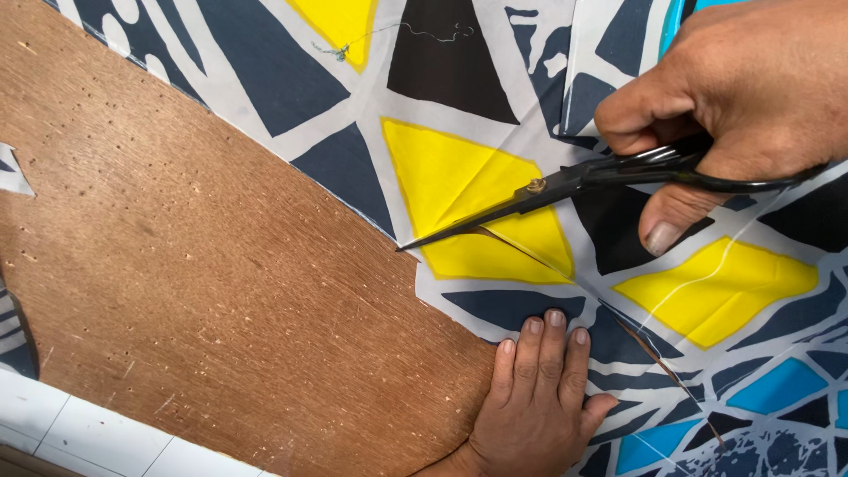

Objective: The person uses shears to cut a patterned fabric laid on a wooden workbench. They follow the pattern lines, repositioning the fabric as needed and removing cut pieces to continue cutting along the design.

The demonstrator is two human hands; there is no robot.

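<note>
Across the brown wooden tabletop (pixel 177 265) lies a large sheet of printed fabric (pixel 495 106), patterned in navy, black, yellow and light blue shapes divided by white bands. It covers the upper and right portions of the tabletop; its diagonal edge leaves the board bare toward the lower left. A cut (pixel 530 256) runs through the fabric from that edge, across a yellow patch and on toward the lower right, the wood showing through the slit.

Right of the bare board, the right hand (pixel 742 97) is closed around the handles of black tailor's scissors (pixel 565 185), thumb through one loop and fingers gripping the other. The blades are nearly together, tips pointing left, directly above the start of the cut at the fabric edge.

Below the scissors, the left hand (pixel 539 397) lies flat, fingers extended and close together, holding nothing. It presses the fabric onto the tabletop just beside the cut, a position that appears to keep the cloth taut and still under the blades.

At the near edge of the tabletop runs a white tiled border (pixel 79 433). A loose thread (pixel 397 34) rests on the fabric far above the scissors
</note>
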